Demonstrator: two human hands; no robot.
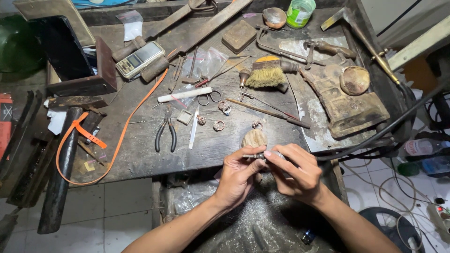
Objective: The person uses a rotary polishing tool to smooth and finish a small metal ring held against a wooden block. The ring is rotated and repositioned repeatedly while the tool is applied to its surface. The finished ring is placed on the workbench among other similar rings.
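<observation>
My left hand (238, 175) and my right hand (295, 171) meet at the front edge of a dark workbench (140, 150). Both pinch a slim metal handpiece (255, 156) with a black cable (375, 136) running off to the right. Its tip lies by a worn wooden bench peg (254, 138). Whether a small piece is held between the fingers is hidden. A few small rings (219, 125) lie on the bench just beyond the hands.
Black-handled pliers (165, 133), tweezers (193, 131), scissors (209, 97), a brush (267, 75), a pocket scale (139, 58), a hammer (65, 154) and an orange cord (122, 138) litter the bench. A charred block (349, 105) lies right. A catch cloth (253, 220) hangs under my hands.
</observation>
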